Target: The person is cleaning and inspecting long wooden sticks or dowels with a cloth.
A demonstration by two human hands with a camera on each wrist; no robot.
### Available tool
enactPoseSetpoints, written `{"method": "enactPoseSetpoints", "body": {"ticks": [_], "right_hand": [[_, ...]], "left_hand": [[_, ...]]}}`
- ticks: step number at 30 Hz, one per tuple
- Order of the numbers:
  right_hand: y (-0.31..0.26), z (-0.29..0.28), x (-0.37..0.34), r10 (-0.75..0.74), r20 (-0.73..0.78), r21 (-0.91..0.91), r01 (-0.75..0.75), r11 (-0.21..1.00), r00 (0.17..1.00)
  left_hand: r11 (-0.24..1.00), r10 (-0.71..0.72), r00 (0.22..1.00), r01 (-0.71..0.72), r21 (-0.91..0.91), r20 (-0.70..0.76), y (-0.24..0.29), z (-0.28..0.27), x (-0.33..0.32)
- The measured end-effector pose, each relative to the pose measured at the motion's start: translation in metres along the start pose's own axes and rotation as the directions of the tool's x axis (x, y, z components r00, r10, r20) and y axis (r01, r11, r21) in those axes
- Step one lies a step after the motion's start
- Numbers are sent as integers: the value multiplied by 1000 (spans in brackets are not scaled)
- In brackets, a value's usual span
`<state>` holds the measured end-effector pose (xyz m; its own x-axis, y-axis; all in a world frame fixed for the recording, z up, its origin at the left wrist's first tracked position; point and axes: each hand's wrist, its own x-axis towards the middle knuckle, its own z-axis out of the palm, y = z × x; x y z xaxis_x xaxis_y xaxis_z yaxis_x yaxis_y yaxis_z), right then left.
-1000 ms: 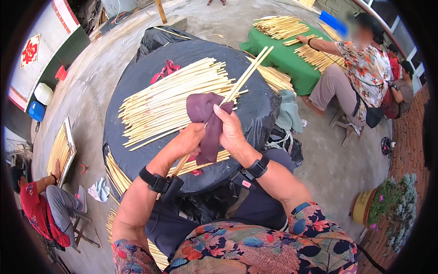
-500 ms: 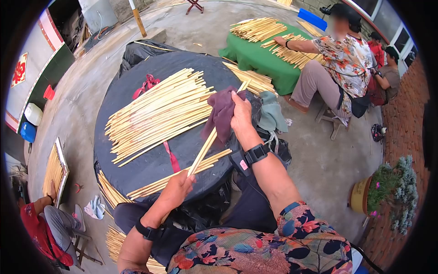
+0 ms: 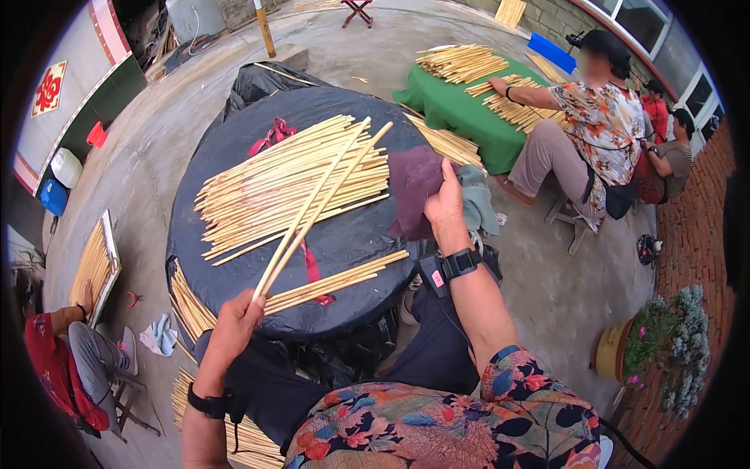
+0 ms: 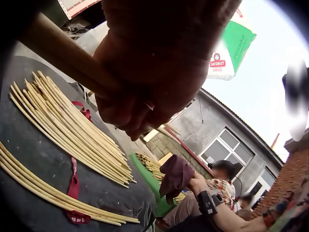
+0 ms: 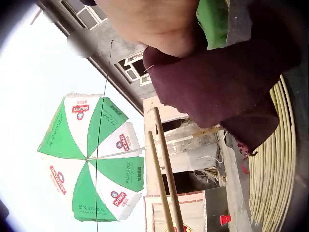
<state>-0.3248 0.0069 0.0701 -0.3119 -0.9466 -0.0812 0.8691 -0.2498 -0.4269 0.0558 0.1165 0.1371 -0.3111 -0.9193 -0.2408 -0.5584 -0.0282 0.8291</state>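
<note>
Near the front left edge of the table, my left hand grips the lower ends of two long pale sticks, which slant up over the stick pile. In the left wrist view the curled fingers of that hand wrap the sticks. My right hand pinches a purple cloth at the table's right side, apart from the two sticks. The cloth hangs from that hand in the right wrist view. A smaller row of sticks lies along the near edge, across a red strip.
The round table has a black plastic cover. A grey-green cloth hangs at its right edge. Behind it, a person sits at a green-covered table. Another person sits at far left. A flowerpot stands right.
My hands have moved apart. The left drew the sticks down and left, out of the purple cloth; the right has moved right, still holding the cloth.
</note>
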Motion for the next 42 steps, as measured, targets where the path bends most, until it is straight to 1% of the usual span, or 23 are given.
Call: {"method": "enactPoseSetpoints", "body": {"ticks": [1, 2, 4, 5, 7, 11, 14, 16, 18, 20, 22, 24, 25, 26, 28, 29, 30, 32, 34, 36, 38, 40, 42], "right_hand": [[8, 6, -6, 73, -41, -14, -74, 997, 997], [14, 12, -12, 85, -33, -20, -85, 996, 996], [22, 28, -24, 174, 141, -41, -170, 985, 975], [25, 37, -28, 179, 149, -46, -174, 984, 972], [31, 55, -37, 244, 179, -131, -222, 966, 953], [46, 83, -48, 268, 196, -181, -234, 955, 943], [63, 89, -43, 279, 216, -170, -246, 954, 936], [75, 92, -38, 318, 253, -96, -303, 948, 914], [89, 94, -35, 341, 239, -92, -329, 940, 909], [103, 92, -31, 392, 229, -137, -369, 919, 891], [122, 82, -25, 398, 241, -147, -372, 917, 885], [144, 73, -26, 348, 181, -354, -269, 896, 920], [153, 71, -28, 318, 134, -360, -253, 898, 938], [158, 70, -24, 328, 120, -369, -265, 891, 937], [166, 71, -22, 227, 59, -421, -182, 889, 972], [169, 76, -20, 177, 31, -410, -149, 900, 984], [170, 78, -15, 174, 34, -412, -145, 900, 984], [171, 75, -11, 114, 58, -429, -78, 900, 992], [170, 78, -10, 79, 17, -448, -63, 892, 997], [167, 73, 4, 33, -12, -454, -35, 890, 999], [147, 70, 29, -19, 10, -450, 22, 893, 1000], [125, 69, 60, -62, -7, -464, 52, 884, 998], [102, 69, 94, -145, -11, -480, 122, 869, 989]], "left_hand": [[997, 13, 1000, -13, -74, 4, 3, 3, 6], [988, 32, 999, -31, -149, 7, 7, 6, 13], [929, -11, 997, 40, -368, 81, 18, 8, 26], [927, -9, 997, 35, -373, 71, 23, 10, 35], [870, -31, 994, 77, -487, 102, 27, 17, 56], [794, 44, 994, 24, -607, 97, 26, 28, 89], [752, 41, 997, 11, -659, 64, 22, 34, 108], [734, -9, 1000, -8, -679, -21, 18, 37, 120], [746, -11, 998, -28, -665, -54, 13, 41, 130], [765, 1, 990, -90, -637, -139, 7, 44, 138], [791, 3, 990, -90, -606, -144, -7, 50, 149], [827, 114, 941, -268, -494, -319, -21, 64, 163], [857, 205, 912, -343, -385, -355, -24, 68, 161], [855, 189, 917, -330, -399, -352, -26, 70, 163], [909, 139, 944, -241, -339, -299, -28, 71, 162], [874, 164, 926, -297, -384, -341, -31, 76, 167], [873, 168, 924, -301, -385, -342, -24, 74, 167], [925, 223, 901, -316, -210, -371, -15, 72, 158], [927, 235, 899, -322, -194, -369, -14, 71, 156], [953, 186, 949, -238, -190, -254, -11, 68, 153], [948, 207, 947, -256, -187, -247, -11, 65, 146], [920, 290, 930, -335, -202, -226, -12, 62, 141], [928, 290, 929, -332, -169, -231, -13, 56, 137]]}}
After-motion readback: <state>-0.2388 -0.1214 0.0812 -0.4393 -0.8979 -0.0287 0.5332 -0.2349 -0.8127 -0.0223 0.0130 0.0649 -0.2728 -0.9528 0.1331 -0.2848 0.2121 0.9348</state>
